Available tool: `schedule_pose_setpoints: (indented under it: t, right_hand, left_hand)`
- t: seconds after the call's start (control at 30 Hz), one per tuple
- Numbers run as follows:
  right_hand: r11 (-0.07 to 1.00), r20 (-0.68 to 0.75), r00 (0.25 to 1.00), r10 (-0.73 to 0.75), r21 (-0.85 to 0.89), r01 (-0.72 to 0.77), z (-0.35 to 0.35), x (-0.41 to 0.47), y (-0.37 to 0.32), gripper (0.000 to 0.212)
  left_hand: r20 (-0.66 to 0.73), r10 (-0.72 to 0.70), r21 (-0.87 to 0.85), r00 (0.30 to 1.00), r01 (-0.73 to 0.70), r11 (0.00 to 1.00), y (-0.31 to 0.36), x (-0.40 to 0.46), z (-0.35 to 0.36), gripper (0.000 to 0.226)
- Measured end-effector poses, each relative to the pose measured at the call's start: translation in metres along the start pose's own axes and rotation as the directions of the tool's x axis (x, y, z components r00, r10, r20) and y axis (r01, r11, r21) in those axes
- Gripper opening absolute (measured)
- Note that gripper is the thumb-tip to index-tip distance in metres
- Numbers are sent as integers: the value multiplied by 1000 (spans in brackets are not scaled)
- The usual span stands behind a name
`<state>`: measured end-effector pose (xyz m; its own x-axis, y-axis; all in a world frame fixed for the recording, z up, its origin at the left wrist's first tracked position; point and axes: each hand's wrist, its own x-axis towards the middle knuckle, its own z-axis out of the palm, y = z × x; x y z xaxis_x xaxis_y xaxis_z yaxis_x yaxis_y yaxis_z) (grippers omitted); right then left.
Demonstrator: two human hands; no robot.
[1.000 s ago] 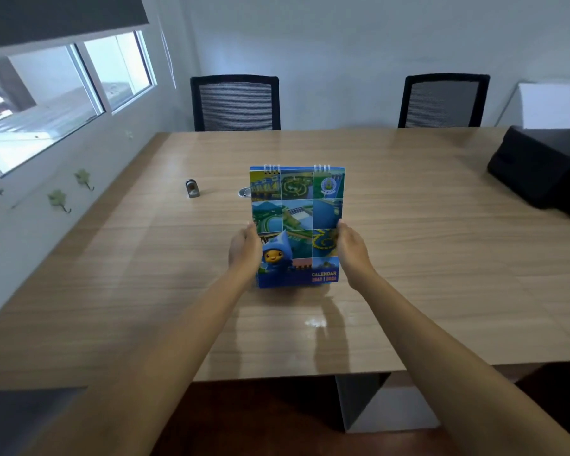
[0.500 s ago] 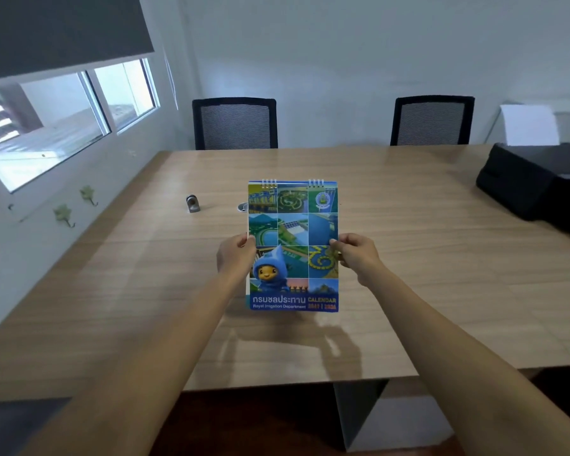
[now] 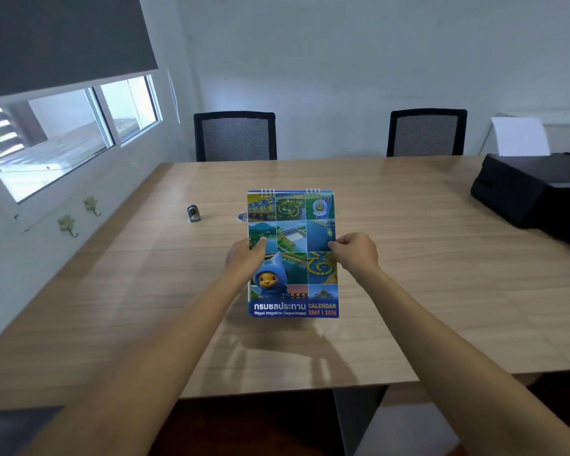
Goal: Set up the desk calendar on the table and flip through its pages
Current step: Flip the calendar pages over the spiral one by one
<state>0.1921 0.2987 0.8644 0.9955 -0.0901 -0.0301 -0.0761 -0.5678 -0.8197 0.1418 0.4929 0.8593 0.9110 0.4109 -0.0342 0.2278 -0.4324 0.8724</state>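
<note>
Blue-green glossy card: desk calendar (image 3: 293, 253), portrait format, twin wire bindings at its twelve o'clock edge. Cover is a grid of aerial photographs with a blue hooded mascot at seven o'clock and a title band along the six o'clock edge. Held above the wooden surface (image 3: 425, 274), cover facing the wearer, shadow beneath. Left hand (image 3: 246, 258) pinches the nine o'clock edge; right hand (image 3: 356, 251) pinches the three o'clock edge. The two-sided grip likely steadies it for opening the stand. Stand not yet spread; pages unturned.
</note>
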Motion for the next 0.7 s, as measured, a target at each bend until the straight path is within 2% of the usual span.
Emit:
schedule_pose_setpoints:
  t: [0.07,0.13,0.23,0.3,0.4,0.47,0.53,0.63,0.7]
  right_hand:
    - [998,38,999,39,47,-41,-1,1,-4,36]
    - [983,84,991,106,140,-117,-3,2,-6,39]
    - [939,202,963,178,256,-228,-9,3,-8,35]
    - [907,261,945,199,317,-278,-15,4,-8,25]
    - [874,281,944,172,399,-278,-25,5,-6,26]
    - [855,278,954,117,461,-239,-33,6,-6,30]
    - [852,254,967,28,499,-156,-41,7,-6,33]
    - [848,126,976,-179,523,88,-51,6,-12,34]
    - [852,61,941,-333,447,273,-54,5,-19,37]
  left_hand:
    - [96,6,-17,995,-4,1000,0,4,3,30]
    - [149,-2,-35,989,7,999,1,5,3,40]
    - [108,-5,-9,994,6,1000,1,6,2,32]
    - [28,-37,33,999,36,999,5,6,-4,42]
    - [-2,-134,-94,991,133,987,8,12,-19,47]
    - [52,-165,-219,985,172,960,14,12,-33,50]
    - [106,-137,-280,985,161,946,21,16,-49,51]
    - [143,-96,-355,985,142,924,35,23,-68,50]
    - [119,-45,-411,992,91,907,47,27,-74,50]
